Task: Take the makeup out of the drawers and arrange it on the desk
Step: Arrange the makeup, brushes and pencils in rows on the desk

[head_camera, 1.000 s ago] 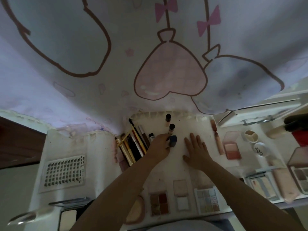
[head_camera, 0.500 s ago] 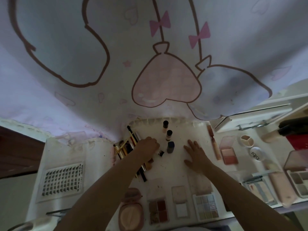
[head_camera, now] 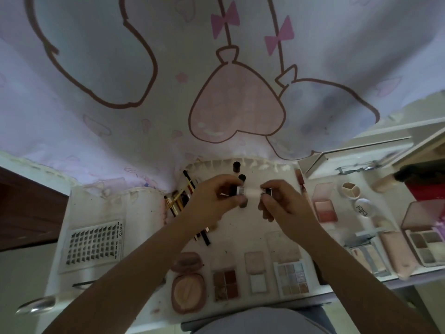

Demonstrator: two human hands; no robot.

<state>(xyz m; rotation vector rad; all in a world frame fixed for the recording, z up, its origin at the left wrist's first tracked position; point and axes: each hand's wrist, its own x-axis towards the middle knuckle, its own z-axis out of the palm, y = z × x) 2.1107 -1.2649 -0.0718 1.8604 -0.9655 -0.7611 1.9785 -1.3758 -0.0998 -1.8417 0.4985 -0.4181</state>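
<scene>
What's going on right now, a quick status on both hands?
Left hand pinches a small dark tube. Right hand pinches its cap end. Tube held above the desk, apparently being pulled open. Nothing in the way.

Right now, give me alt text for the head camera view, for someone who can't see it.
Two bare hands, left hand and right hand, hold a small tube between them above a white desk. Open palettes, a compact, brushes and small bottles lie spread on the desk, under a curtain printed with hearts.
</scene>
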